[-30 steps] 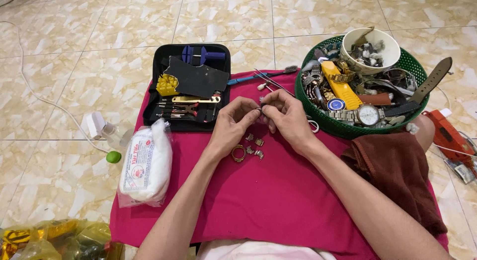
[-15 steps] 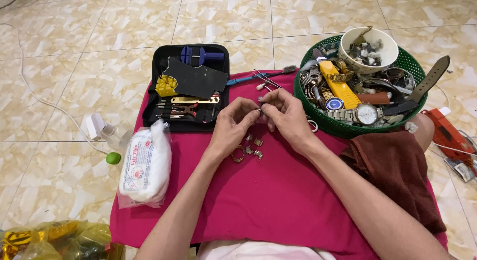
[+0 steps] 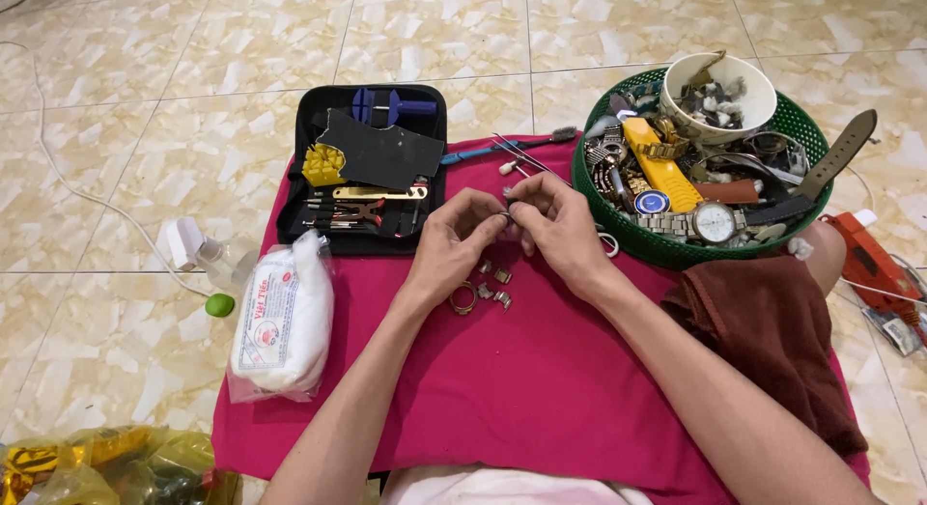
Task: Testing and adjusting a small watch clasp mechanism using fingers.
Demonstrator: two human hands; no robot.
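Small dark part [image 3: 506, 215] mostly hidden by fingertips, unidentifiable. Left hand [image 3: 452, 242] and right hand [image 3: 557, 230] both pinch it, fingers curled, just above the metal links [image 3: 491, 285] on the cloth [image 3: 502, 389].

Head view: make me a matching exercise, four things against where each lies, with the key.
Things:
1. black tool case
2. white ceramic bowl
3. white plastic bag
4. small metal watch parts

Places:
A. on the magenta cloth, just below the left hand and right hand
B. at the cloth's left edge, beside a green ball
C. open, at the cloth's top left corner
D. in the green basket, at its far side

Pairs: 1-C, 2-D, 3-B, 4-A
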